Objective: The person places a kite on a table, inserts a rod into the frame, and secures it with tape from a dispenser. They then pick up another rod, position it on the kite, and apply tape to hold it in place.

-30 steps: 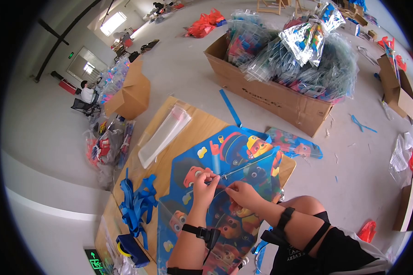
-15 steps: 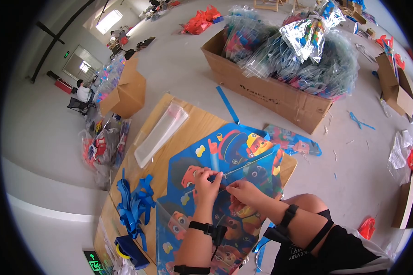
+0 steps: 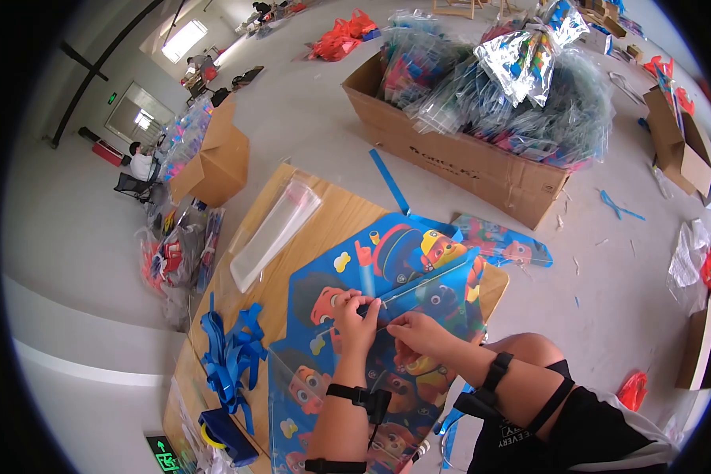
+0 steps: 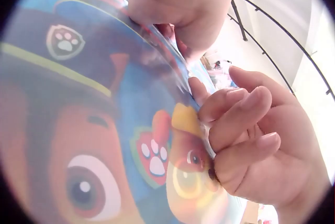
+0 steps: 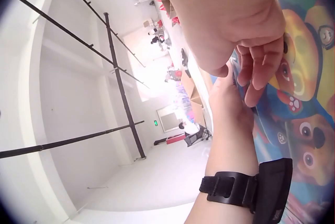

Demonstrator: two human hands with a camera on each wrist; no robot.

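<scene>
A blue plastic kite (image 3: pixel 304 399) printed with cartoon puppies lies across the table, overhanging its near side. A thin rod (image 3: pixel 419 288) crosses it on a slant. My left hand (image 3: pixel 358 322) pinches the kite near its middle, thumb and forefinger at the rod's end. Just to the right, my right hand (image 3: pixel 419 338) pinches at the kite with thumb and forefinger, its other fingers loosely curled in the left wrist view. I cannot tell which small part lies between these fingertips. Both hands are close together in the right wrist view.
Clear plastic sleeves (image 3: pixel 276 237) and a heap of blue ribbon (image 3: pixel 233 351) lie on the wooden table (image 3: pixel 336 209). A tape dispenser (image 3: pixel 227 438) sits at the near left. Beyond stands a cardboard box (image 3: pixel 458 162) full of bagged goods. A person (image 3: pixel 141 163) sits far left.
Both hands stay at the kite's middle; the left fingers have shifted slightly over the rod's end. The head view has swung a little, moving the scene slightly left.
</scene>
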